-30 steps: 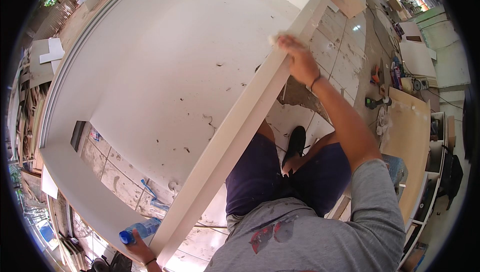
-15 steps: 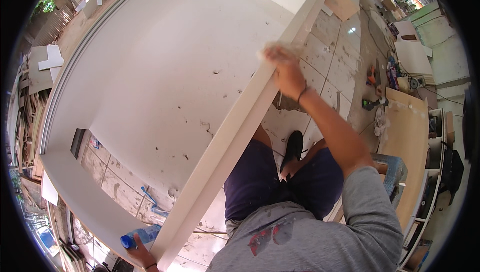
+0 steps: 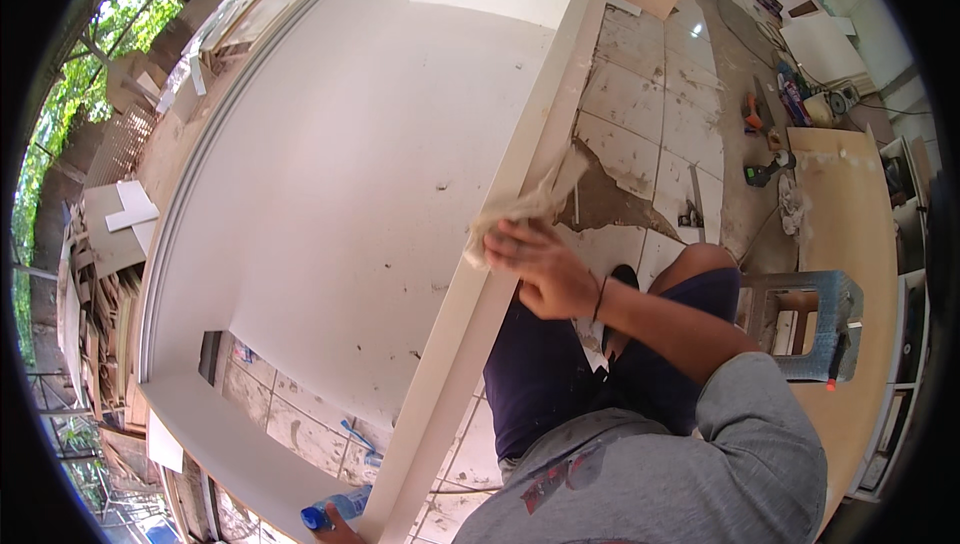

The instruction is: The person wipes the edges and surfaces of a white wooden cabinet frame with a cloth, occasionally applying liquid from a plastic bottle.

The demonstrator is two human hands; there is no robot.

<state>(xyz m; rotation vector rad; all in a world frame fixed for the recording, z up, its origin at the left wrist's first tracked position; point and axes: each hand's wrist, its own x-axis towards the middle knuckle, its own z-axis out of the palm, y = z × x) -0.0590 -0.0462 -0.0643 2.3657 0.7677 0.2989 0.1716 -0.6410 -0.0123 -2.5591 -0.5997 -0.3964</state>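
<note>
My right hand (image 3: 545, 269) clutches a crumpled cream cloth (image 3: 508, 216) on the long white board (image 3: 445, 374), seemingly wiping it; near left, my left hand (image 3: 342, 532) grasps a clear blue-capped plastic bottle (image 3: 340, 506). The next stroke likely calls for even pressure

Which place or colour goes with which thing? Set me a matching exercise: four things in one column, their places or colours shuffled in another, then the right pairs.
Things:
1. Cloth
2. Bottle
3. Shirt
4. Shorts

Places or colours:
A. Grey
B. Held in the left hand
C. Dark, over the thighs
D. Under the right hand, on the beam

Right pairs: 1-D; 2-B; 3-A; 4-C
</note>
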